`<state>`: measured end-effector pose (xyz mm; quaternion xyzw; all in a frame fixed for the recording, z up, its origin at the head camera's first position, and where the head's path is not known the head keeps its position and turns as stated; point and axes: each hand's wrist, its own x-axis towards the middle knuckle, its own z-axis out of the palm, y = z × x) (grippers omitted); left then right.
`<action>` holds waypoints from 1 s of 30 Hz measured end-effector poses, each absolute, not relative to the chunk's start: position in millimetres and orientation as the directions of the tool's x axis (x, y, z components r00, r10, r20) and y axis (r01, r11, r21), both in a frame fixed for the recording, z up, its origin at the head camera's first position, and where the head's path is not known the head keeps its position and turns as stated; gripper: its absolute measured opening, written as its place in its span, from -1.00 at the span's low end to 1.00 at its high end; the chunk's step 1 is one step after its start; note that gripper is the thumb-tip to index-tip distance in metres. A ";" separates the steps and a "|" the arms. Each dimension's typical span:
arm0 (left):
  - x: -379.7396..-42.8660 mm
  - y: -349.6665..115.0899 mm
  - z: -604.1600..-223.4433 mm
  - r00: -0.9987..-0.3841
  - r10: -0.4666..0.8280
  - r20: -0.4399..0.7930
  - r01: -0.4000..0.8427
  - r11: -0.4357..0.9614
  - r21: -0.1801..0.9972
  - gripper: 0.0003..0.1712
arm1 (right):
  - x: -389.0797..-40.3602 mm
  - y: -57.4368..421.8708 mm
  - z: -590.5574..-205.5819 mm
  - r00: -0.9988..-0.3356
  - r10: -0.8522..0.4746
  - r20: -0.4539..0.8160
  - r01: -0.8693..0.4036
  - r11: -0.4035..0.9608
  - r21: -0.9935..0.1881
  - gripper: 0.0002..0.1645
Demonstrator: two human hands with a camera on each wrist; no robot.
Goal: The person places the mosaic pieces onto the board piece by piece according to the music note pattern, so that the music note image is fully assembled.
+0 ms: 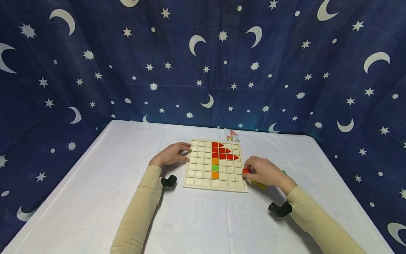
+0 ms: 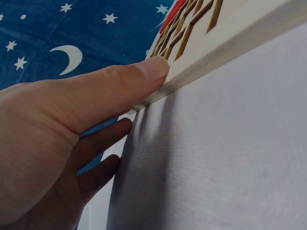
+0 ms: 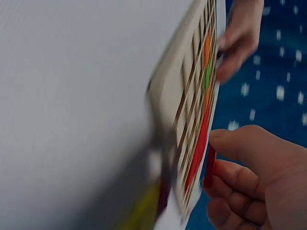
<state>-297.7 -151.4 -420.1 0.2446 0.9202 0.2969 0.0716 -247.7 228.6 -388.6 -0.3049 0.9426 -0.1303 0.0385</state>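
Note:
A square wooden grid board (image 1: 215, 189) lies on the white table. Red pieces (image 1: 215, 150) fill three rows in its upper part, each row ending in a point at the right. Below them, one column holds an orange square (image 1: 215, 161), a green square (image 1: 215, 168) and another orange square. My left hand (image 1: 171, 154) rests at the board's left edge, its thumb (image 2: 156, 69) touching the rim and the other fingers loose. At the board's right side my right hand (image 1: 265, 171) pinches a small red tile (image 3: 210, 165) between thumb and fingers, just above the surface.
Yellow pieces (image 1: 262, 185) and a green piece (image 1: 284, 172) lie partly hidden under the right hand. A small picture card (image 1: 232, 135) with a coloured pattern is behind the board. A dark blue curtain (image 1: 177, 95) with moons and stars hangs around the table.

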 end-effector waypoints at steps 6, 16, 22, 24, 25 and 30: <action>-297.7 -152.4 -419.1 -0.869 0.495 0.015 0.408 0.700 0.586 -0.45 | -229.2 180.5 -392.1 -0.716 -0.695 0.067 -0.690 0.689 -0.221 -0.79; -299.5 -150.1 -419.3 -0.875 0.483 -0.003 0.387 0.705 0.594 -0.44 | -222.0 140.6 -400.3 -0.674 -0.734 0.082 -0.736 0.657 -0.164 -0.78; -299.3 -150.9 -419.7 -0.873 0.487 -0.003 0.394 0.710 0.584 -0.45 | -222.5 140.7 -401.5 -0.659 -0.747 0.087 -0.749 0.639 -0.176 -0.82; -299.3 -151.4 -419.8 -0.872 0.490 0.003 0.401 0.710 0.579 -0.45 | -222.7 140.7 -402.0 -0.648 -0.756 0.094 -0.758 0.627 -0.182 -0.84; -299.4 -151.5 -419.8 -0.872 0.489 0.004 0.399 0.709 0.581 -0.45 | -222.8 140.6 -402.4 -0.644 -0.759 0.096 -0.760 0.623 -0.184 -0.84; -298.9 -151.5 -419.7 -0.876 0.483 0.000 0.387 0.702 0.598 -0.45 | -223.3 139.0 -404.2 -0.635 -0.765 0.107 -0.769 0.613 -0.180 -0.83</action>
